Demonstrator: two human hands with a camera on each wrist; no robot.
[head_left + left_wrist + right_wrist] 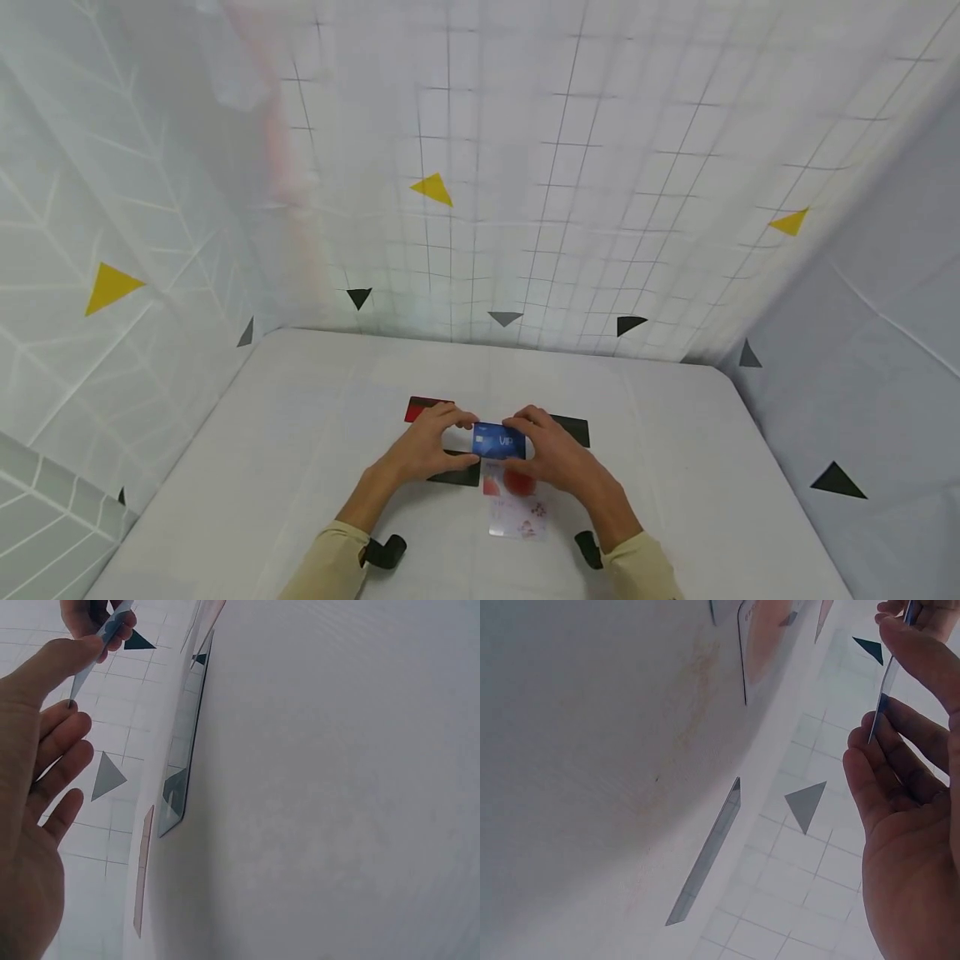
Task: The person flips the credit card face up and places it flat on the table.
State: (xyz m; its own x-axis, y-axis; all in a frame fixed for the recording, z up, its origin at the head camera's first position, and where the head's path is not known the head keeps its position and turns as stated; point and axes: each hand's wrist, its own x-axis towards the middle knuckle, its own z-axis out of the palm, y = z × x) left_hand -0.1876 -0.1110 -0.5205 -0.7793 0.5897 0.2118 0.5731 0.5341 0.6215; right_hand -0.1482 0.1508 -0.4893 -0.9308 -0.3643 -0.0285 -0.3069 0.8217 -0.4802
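A blue card (489, 442) marked "VIP" is held up between both hands, over the cards on the white table. My left hand (427, 443) pinches its left side between thumb and fingers; my right hand (561, 457) grips the right side the same way. From the left wrist the card (112, 628) shows nearly edge-on, with the left thumb against it. In the right wrist view the right hand (915, 817) has its thumb and fingertips on the thin card (886, 682), which stands clear of the table.
Flat on the table (675, 467) lie a red-and-black card (420, 407), dark cards (459, 477) left and right (576, 431), a card with red circles (517, 482) and a pale flowered card (517, 521). White fabric walls (525, 208) with coloured triangles surround the table.
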